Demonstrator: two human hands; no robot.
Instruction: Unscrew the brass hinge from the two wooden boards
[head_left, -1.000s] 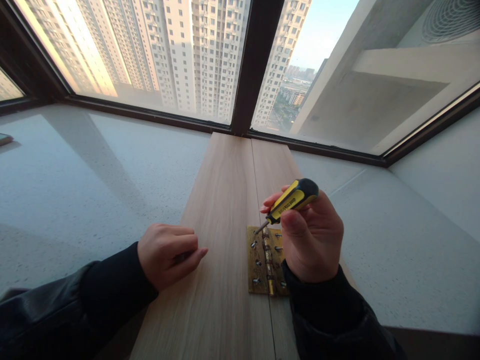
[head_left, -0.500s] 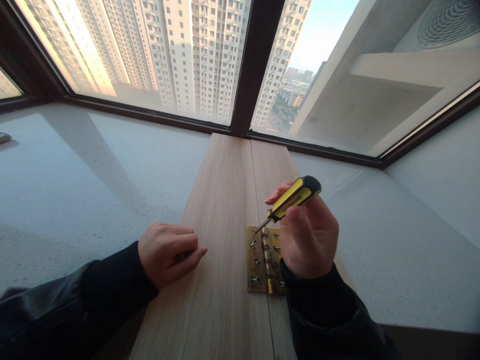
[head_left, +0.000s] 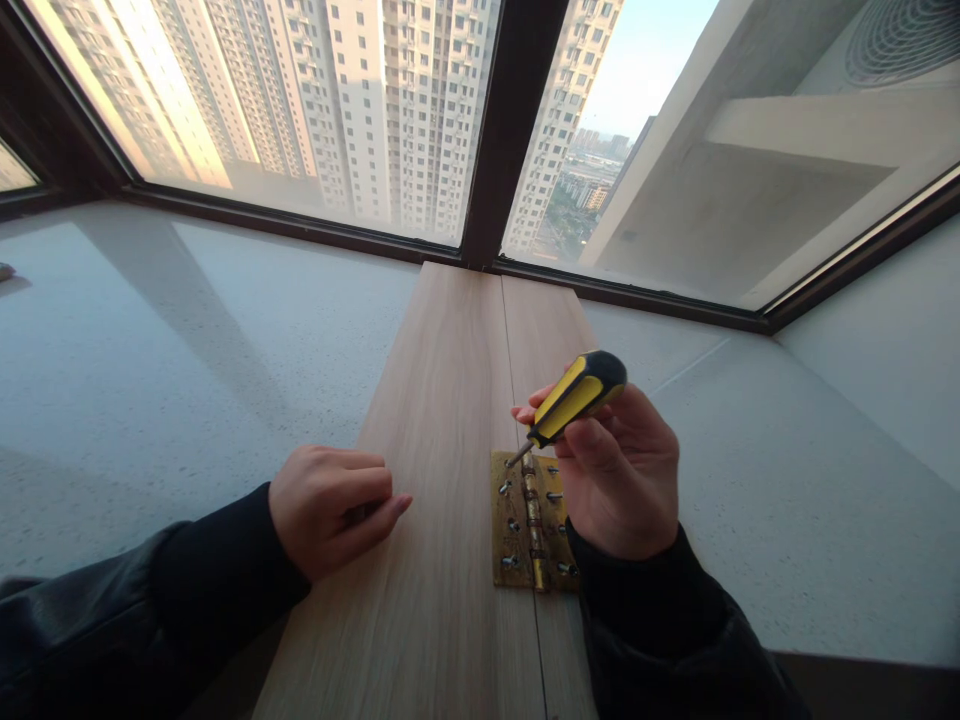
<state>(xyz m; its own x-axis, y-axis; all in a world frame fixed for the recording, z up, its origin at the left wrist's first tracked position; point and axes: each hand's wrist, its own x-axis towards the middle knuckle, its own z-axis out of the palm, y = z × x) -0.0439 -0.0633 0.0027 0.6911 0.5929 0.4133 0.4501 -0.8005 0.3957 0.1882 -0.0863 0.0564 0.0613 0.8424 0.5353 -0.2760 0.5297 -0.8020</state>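
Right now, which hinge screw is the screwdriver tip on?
The farthest screw on the brass hinge's left leaf; the yellow-and-black screwdriver in the right hand meets it.

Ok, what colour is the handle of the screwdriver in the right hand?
Yellow and black, seen best in the head view: the screwdriver handle, gripped by the right hand.

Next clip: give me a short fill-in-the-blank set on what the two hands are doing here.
1. The right hand holds a yellow-and-black ____.
2. Its tip meets the top-left screw of the brass ____.
3. The left hand rests on the wooden ____.

Missing words: screwdriver; hinge; board.
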